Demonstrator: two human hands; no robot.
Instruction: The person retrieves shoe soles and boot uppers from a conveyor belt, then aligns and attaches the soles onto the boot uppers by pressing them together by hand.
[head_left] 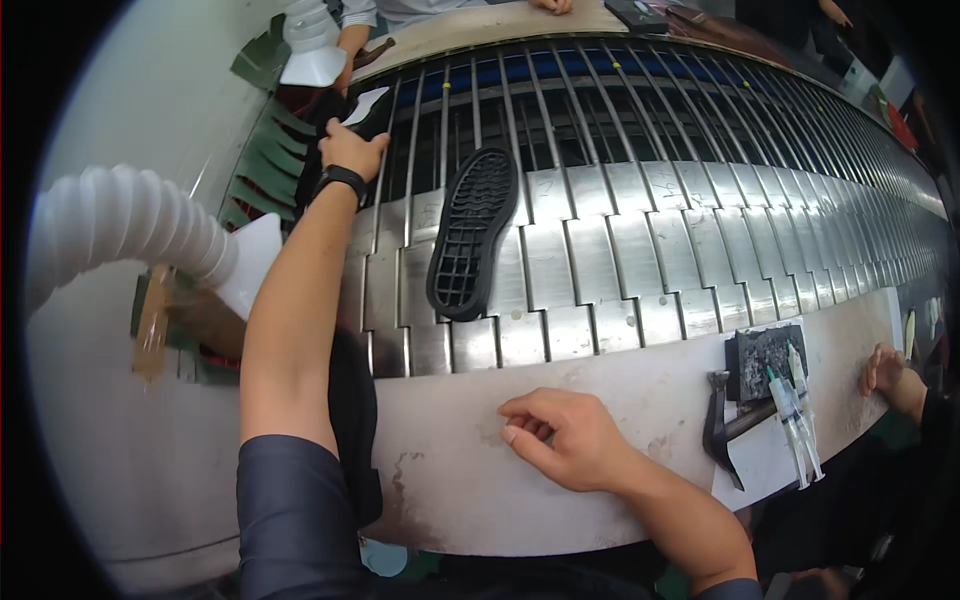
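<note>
Reaching out at the far left of the conveyor, my left hand (352, 150) has its fingers around the near end of a black shoe part (373, 118) with a white inner face; whether this is a sole or a whole shoe I cannot tell. A black shoe sole (474, 235) lies tread up on the metal slats, to the right of my left arm. My right hand (568, 437) hovers by the pale table edge with fingers loosely curled, thumb apart, and nothing visible in it. Beside my left forearm is another black piece (352, 430), partly covered by the arm.
The slatted metal conveyor (625, 240) runs off to the right. A hammer (718, 425), a dark block (765, 365) and syringes (792, 420) lie on the right of the table (440, 480). White duct hoses (130, 230) hang left. Another person's hand (893, 378) is at right; others work opposite.
</note>
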